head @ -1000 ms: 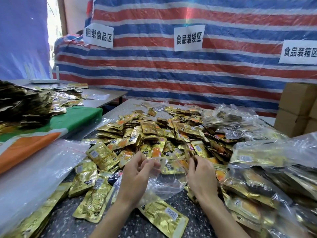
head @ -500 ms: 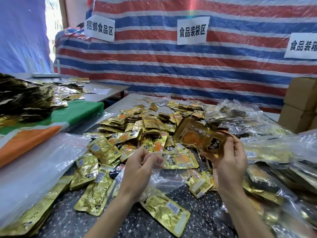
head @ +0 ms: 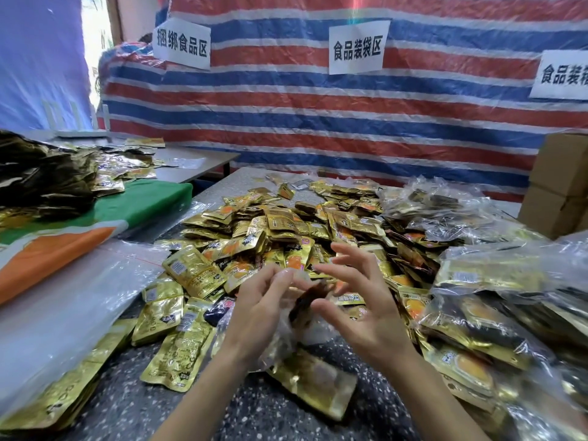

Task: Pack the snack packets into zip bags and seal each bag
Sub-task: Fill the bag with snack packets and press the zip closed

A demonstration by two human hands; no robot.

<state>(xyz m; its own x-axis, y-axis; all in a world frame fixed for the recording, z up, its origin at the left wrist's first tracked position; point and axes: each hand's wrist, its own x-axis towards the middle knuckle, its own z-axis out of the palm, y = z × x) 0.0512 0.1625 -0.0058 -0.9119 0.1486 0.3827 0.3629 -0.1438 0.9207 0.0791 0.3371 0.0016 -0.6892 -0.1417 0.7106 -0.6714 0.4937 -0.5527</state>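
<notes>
- Between the two hands, low over the speckled bench point(head: 133, 405), a clear zip bag point(head: 286, 332) hangs crumpled, with a dark-and-gold snack packet point(head: 310, 299) blurred at its mouth.
- The left hand point(head: 257, 316) has its fingers pinched on the upper edge of the zip bag, thumb and forefinger closed on the plastic.
- The right hand point(head: 366, 308) is spread wide, fingers fanned and curled a little, palm turned toward the left hand; whether its thumb touches the packet I cannot tell, for that spot is smeared.
- Just beneath the hands another gold packet point(head: 315, 385) lies flat on the bench, partly under the bag's lower end.
- Beyond the fingertips a loose heap of gold packets point(head: 286, 224) covers the middle of the bench, some showing an orange picture.
- Left of the left hand more packets lie singly, one point(head: 181, 351) face down with a barcode showing, and further left a stack of clear empty bags point(head: 63, 303) slopes off the edge.
- Right of the right hand filled bags point(head: 486, 275) are piled up, gold packets showing through the plastic.
- Past those, at the far right, stand brown cardboard boxes point(head: 560, 186).
- Behind everything hangs a red, white and blue striped tarpaulin point(head: 318, 122) with white paper signs point(head: 358, 47) fixed to it.
</notes>
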